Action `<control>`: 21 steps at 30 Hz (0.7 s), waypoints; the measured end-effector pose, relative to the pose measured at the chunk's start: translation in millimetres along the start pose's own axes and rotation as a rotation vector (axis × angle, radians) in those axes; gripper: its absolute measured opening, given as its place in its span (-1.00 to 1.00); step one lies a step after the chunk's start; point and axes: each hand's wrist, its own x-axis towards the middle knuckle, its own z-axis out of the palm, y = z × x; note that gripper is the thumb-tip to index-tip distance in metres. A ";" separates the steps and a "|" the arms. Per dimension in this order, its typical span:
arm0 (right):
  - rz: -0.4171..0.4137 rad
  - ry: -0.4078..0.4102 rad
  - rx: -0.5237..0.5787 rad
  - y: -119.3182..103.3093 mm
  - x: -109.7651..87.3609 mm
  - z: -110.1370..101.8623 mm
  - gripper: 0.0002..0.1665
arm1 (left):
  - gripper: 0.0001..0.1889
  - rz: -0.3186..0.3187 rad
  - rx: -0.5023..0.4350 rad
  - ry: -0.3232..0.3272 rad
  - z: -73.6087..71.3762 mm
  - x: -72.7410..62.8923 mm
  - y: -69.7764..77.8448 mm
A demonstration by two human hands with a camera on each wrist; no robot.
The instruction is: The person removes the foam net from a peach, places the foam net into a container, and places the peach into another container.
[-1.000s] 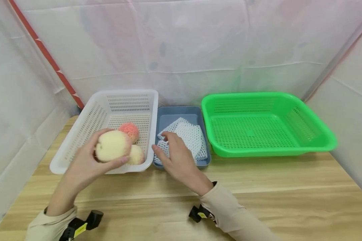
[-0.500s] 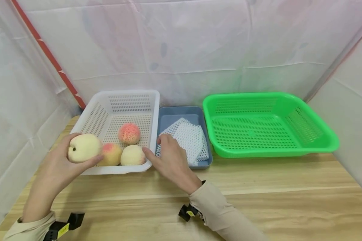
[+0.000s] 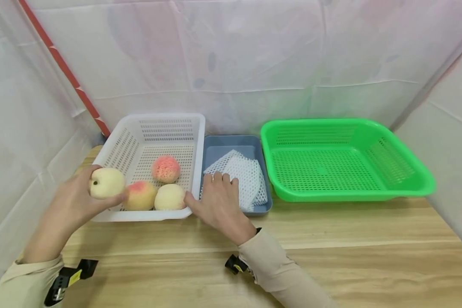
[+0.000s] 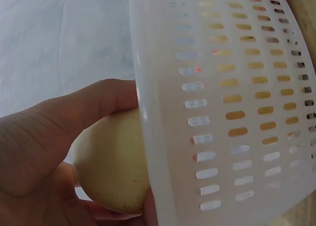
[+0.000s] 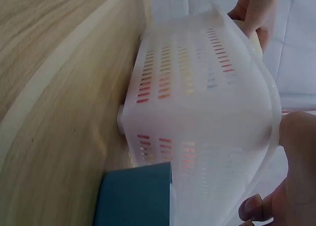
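My left hand (image 3: 71, 201) grips a pale yellow peach (image 3: 108, 183) at the front left corner of the white basket (image 3: 194, 149). Its fingers curl round the fruit's far side and the thumb lies along the near side. In the left wrist view, the basket wall hides part of this peach (image 4: 113, 159). Inside the basket lie a yellow-red peach (image 3: 139, 196), a pale one (image 3: 169, 197) and a pink, rough-surfaced one (image 3: 165, 169). My right hand (image 3: 221, 205) has its thumb at the basket's front right rim, its loosely bent fingers over white foam nets (image 3: 244, 182).
The nets lie in a blue-grey tray (image 3: 231, 141) right beside the white basket. To its right stands a green basket (image 3: 348, 194) with perforated sides. Pale cloth (image 3: 246, 51) hangs behind, and wooden tabletop (image 3: 342, 248) spreads in front.
My left hand has moved left with the pale peach, bringing the yellow-red peach into view. The right hand has shifted slightly left, its thumb now at the basket rim.
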 end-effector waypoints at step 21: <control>-0.011 -0.036 0.065 4.5 -0.1 6.7 -0.40 | -0.04 -0.011 0.184 -0.280 -3.5 24.6 -7.8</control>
